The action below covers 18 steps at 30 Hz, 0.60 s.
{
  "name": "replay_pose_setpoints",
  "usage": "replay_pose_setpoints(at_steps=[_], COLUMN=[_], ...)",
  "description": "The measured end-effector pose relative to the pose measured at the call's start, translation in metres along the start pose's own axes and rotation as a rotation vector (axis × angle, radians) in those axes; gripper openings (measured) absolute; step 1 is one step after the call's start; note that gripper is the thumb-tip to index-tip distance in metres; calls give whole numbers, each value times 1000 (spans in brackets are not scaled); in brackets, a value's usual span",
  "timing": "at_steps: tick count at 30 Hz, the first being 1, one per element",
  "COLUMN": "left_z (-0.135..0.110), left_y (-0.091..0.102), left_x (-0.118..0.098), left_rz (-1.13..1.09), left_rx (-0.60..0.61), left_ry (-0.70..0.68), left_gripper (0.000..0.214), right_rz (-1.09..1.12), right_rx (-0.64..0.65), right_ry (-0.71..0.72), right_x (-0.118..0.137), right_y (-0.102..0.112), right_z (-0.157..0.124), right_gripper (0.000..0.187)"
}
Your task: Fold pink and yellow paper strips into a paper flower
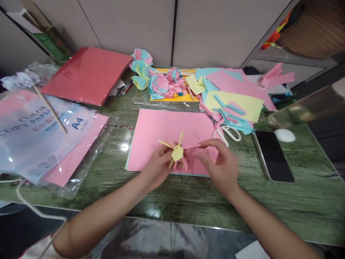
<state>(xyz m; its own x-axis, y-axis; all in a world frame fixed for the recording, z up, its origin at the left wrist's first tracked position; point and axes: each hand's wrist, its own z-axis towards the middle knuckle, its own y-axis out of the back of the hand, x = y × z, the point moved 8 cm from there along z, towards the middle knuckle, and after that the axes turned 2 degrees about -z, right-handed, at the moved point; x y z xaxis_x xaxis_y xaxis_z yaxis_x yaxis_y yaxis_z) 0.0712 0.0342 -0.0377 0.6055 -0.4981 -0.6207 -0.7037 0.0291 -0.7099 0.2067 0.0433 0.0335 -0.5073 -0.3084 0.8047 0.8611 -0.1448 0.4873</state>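
Observation:
A folded paper flower (177, 153) with a yellow centre and thin yellow and pink points is held above a stack of pink paper (172, 124). My left hand (158, 164) is closed on its left side, thumb near the yellow centre. From the right, the thumb and forefinger of my right hand (222, 163) pinch the tip of a pink point that sticks out sideways. The lower part of the flower is partly hidden by my left fingers. Just beyond my right hand lie white-handled scissors (231, 133).
A phone (274, 155) and a white oval object (285, 135) lie at the right. Behind are paper scraps (234, 104), folded paper flowers (159, 84) and thin wires (159, 107). A red pack (90, 73) and bagged colour copy paper (51, 133) are at the left.

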Motion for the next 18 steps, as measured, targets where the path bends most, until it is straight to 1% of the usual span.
replay_pose_setpoints(at_steps=[2,5,7,10,13,14,16,17,18], left_z=[-1,-3,-4,-5,-7,-7,-7,-7,-9], left_y=[0,1,2,2,1,1,-4,-8,-14], left_x=[0,-1,-2,-7,-12,-12,-13,-13,-15], left_rz=[20,65,134,343,545,572,544,503,440], left_rx=[5,-27,-43,-75,-80,-56,48,122,222], left_ry=[-4,-33,-51,-117,-167,-158,-121,-96,-72], left_gripper=[17,21,22,23,32,35,43,49,56], right_rz=[35,90,124,160,196,214,245,254,257], right_rx=[17,0,5,26,42,49,63,64,64], right_ry=[-52,-100,-122,-132,-124,-122,-125,-129,-133], right_x=[-4,-8,-10,-10,-8,-8,-9,-10,-11], right_y=[-1,0,0,-2,-2,-2,-1,1,2], right_z=[0,1,2,2,3,3,5,6,7], right_gripper=[13,13,11,11,11,11,10,10,10])
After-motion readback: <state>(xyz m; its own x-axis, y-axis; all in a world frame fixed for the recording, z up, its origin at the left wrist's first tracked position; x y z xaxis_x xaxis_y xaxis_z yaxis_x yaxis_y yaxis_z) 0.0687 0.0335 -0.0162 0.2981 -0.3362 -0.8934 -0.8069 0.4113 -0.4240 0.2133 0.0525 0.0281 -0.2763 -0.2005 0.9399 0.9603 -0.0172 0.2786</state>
